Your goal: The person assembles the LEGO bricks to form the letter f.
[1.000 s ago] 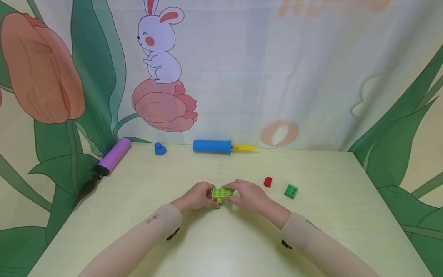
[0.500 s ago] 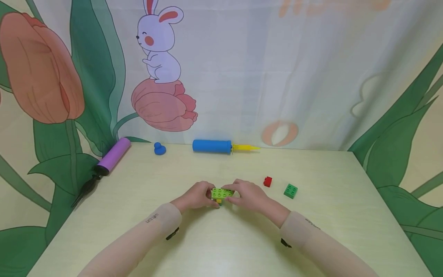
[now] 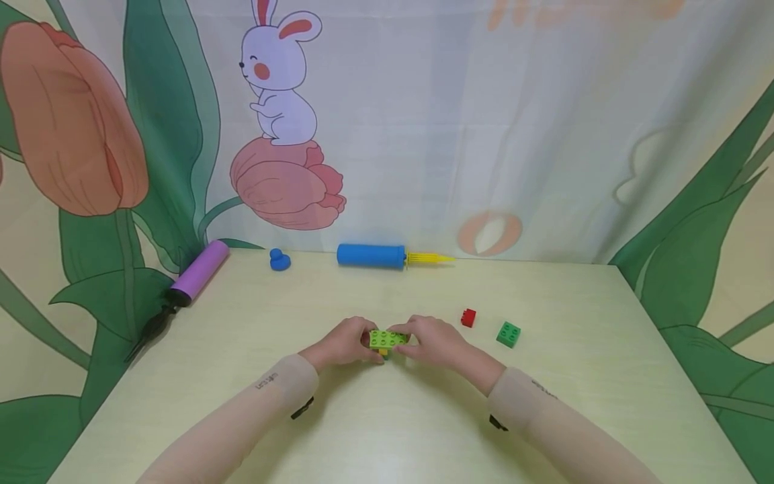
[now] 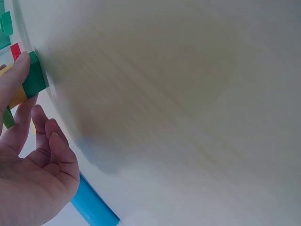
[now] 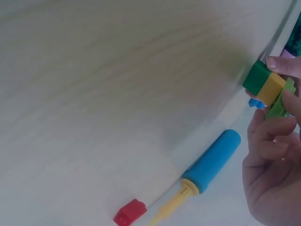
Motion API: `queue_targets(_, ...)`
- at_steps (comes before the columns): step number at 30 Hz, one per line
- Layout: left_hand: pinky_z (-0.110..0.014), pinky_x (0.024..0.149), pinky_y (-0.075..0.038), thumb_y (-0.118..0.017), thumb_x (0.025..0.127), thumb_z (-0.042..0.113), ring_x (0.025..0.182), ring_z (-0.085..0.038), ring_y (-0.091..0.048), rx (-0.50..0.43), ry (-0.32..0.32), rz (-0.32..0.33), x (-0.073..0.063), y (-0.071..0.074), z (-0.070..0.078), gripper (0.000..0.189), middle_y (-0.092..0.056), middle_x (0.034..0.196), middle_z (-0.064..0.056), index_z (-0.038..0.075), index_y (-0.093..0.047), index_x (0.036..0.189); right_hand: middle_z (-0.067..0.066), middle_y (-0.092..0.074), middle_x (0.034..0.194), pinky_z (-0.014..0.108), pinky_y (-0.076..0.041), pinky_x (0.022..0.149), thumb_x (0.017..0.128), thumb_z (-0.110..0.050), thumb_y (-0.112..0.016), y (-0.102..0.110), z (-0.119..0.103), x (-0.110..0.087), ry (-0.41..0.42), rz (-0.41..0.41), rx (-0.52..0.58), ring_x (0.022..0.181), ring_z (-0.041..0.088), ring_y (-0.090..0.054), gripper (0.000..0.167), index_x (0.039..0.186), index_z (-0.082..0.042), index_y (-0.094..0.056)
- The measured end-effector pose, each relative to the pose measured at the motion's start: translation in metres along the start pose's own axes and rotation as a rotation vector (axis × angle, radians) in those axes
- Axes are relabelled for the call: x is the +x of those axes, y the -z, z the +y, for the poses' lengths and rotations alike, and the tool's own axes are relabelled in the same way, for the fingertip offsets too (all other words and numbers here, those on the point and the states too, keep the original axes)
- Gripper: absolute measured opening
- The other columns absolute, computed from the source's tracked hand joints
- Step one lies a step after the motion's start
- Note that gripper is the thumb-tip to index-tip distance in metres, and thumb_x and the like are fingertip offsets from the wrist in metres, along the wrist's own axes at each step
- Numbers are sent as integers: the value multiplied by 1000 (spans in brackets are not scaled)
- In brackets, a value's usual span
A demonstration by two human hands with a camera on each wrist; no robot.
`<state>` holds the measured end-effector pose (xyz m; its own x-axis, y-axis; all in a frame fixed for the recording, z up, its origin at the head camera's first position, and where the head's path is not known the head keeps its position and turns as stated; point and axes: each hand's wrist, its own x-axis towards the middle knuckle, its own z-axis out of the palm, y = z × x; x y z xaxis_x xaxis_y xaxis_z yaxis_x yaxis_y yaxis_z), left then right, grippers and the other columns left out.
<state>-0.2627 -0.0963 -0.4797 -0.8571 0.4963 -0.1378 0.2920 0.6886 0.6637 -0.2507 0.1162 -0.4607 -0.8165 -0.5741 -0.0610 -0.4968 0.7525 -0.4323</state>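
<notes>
Near the middle of the table stands a small stack of toy bricks. A dark green brick (image 5: 257,78) is at its bottom, a yellow brick (image 5: 271,89) sits above that, and a flat lime green brick (image 3: 387,339) with studs lies on top. From the left, my left hand (image 3: 349,341) pinches the lower bricks between thumb and fingers. My right hand (image 3: 437,341) pinches the right end of the lime green brick, its thumb at the near side and a finger at the far side. Parts of the lower bricks are hidden beneath the lime one.
A red brick (image 3: 468,318) and a green brick (image 3: 508,334) lie to the right of the hands. Along the back are a blue pump (image 3: 371,256) with a yellow nozzle and a blue knobbed piece (image 3: 279,260). A purple pump (image 3: 204,271) lies at the left edge.
Both hands keep their hold on the bricks. The lime green brick has shifted very slightly toward the near side; the other things have stayed in place.
</notes>
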Motion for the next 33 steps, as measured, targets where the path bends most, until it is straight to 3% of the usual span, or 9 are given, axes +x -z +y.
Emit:
queue_targets(15,-27,60,-37,-85,74,21,65,-13,-45,-4,-13,4,1,-1,-4,26,-51,68,0,11,-67,90,-5,-57,90,28,-42,58,88,-32,-72,0,0,0,-13,-16,37,71,15,-50,40,127,-25,-65)
queue_targets(25,-28,60,-37,-85,75,21,65,-13,-45,5,-8,-1,2,-1,-4,26,-51,69,0,12,-67,91,-6,-58,99,26,-46,63,88,-34,-71,-3,0,1,-38,-15,48,76,12,-53,40,125,-23,-63)
queue_targets(33,-28,60,-37,-85,74,20,66,-13,-45,6,-10,1,3,-2,-4,28,-52,70,1,10,-67,93,-3,-61,105,29,-46,68,90,-47,-64,7,4,-6,-100,17,32,85,13,-57,46,129,-23,-60)
